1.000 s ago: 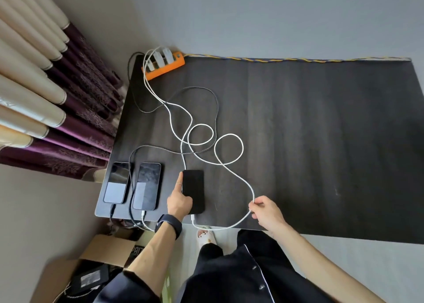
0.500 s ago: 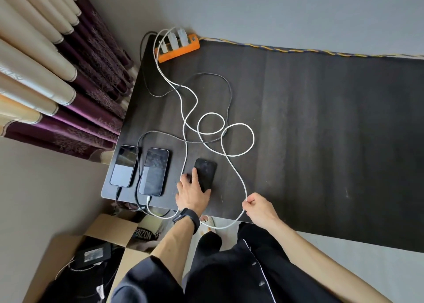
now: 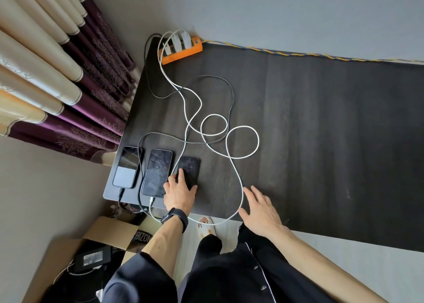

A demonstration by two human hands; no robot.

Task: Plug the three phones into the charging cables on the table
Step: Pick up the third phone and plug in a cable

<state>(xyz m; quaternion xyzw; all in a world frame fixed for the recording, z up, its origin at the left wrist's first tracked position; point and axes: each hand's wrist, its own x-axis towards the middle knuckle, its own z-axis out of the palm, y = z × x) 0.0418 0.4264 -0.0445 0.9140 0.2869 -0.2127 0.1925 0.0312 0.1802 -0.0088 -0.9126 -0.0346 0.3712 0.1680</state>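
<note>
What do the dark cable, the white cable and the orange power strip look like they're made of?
The dark cable looks fabric-braided: a fine woven speckle shows along it. The white cable seems braided too, matte, with faint ribbing, though smooth plastic is possible. The orange power strip looks like moulded plastic, evenly coloured with a slight sheen. The table appears to be dark wood-grain laminate, judging by its streaks.

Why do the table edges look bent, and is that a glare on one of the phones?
Head view: the wide-angle lens bows the dark wooden table and the cream-and-purple curtain outward; soft daylight, faint shadows. The leftmost glossy black phone mirrors a pale patch, the middle black phone shows smudges. The open right hand looks slightly blurred.
</note>
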